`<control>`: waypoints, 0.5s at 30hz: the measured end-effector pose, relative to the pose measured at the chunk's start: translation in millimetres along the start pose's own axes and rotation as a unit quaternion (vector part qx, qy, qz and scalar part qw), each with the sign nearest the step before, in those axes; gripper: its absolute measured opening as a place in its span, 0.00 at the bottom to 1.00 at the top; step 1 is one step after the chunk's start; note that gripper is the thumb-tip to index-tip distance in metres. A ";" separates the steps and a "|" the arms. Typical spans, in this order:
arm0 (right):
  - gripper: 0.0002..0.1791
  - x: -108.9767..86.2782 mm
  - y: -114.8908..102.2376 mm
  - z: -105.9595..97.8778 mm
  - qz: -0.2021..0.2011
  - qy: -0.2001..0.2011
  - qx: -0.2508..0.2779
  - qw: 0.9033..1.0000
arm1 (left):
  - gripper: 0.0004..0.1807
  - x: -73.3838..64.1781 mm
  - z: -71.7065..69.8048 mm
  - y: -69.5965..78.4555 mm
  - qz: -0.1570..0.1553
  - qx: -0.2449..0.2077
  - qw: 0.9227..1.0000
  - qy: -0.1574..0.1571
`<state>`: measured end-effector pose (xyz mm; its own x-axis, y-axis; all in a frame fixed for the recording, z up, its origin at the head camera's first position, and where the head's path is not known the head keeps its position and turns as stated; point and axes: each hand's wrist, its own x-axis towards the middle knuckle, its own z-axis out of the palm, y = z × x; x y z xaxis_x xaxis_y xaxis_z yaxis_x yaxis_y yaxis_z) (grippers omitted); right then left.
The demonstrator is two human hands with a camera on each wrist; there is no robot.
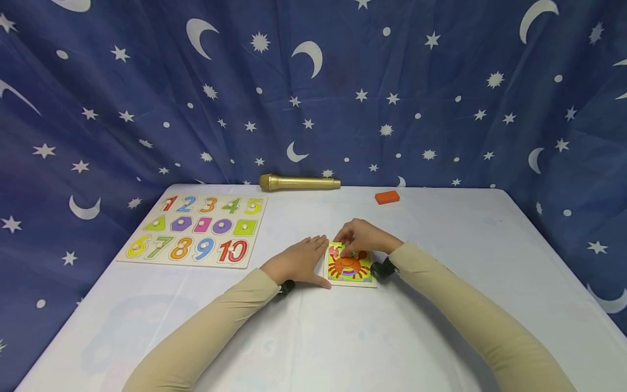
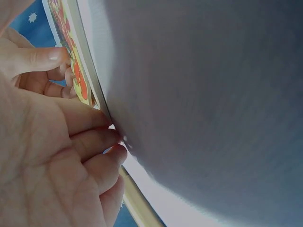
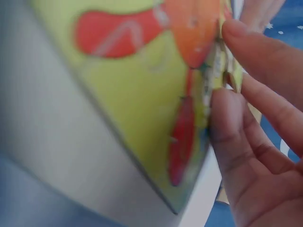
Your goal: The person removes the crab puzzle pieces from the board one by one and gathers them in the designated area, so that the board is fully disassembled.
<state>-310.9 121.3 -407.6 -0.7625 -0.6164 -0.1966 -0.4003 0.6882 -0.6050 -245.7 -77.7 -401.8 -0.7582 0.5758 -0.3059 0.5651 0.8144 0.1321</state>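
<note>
A small crab jigsaw puzzle [image 1: 349, 268] in a pale wooden tray lies on the table between the hands. My left hand [image 1: 301, 261] is spread flat along the tray's left edge, its fingertips right at the rim in the left wrist view. Over the puzzle's upper part, my right hand [image 1: 364, 236] pinches a yellow puzzle piece [image 3: 233, 78] between thumb and fingers. That piece sits slightly raised and tilted at the upper left corner, partly hidden by the fingers. The orange crab body and its legs show below.
At the left lies a wooden number and shape peg board [image 1: 191, 231]. A gold microphone [image 1: 300, 183] rests along the table's back edge, with an orange block [image 1: 387, 197] to its right. Behind hangs a blue star-and-moon curtain [image 1: 343, 98].
</note>
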 end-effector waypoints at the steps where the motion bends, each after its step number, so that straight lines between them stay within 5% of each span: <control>1: 0.16 -0.1 -0.1 0.6 0.000 0.004 0.001 1.000 | 0.59 0.3 0.3 -0.3 0.000 0.001 1.000 0.001; 15: 0.12 -5.8 -6.8 1.9 -0.023 0.040 0.009 0.999 | 0.59 1.8 2.0 -0.8 -0.003 0.009 1.000 -0.002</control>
<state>-302.8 119.4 -403.8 -0.7823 -0.6139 -0.1056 -0.4277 0.6526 -0.6255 -246.9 -77.5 -404.4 -0.7599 0.5706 -0.3113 0.5668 0.8162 0.1125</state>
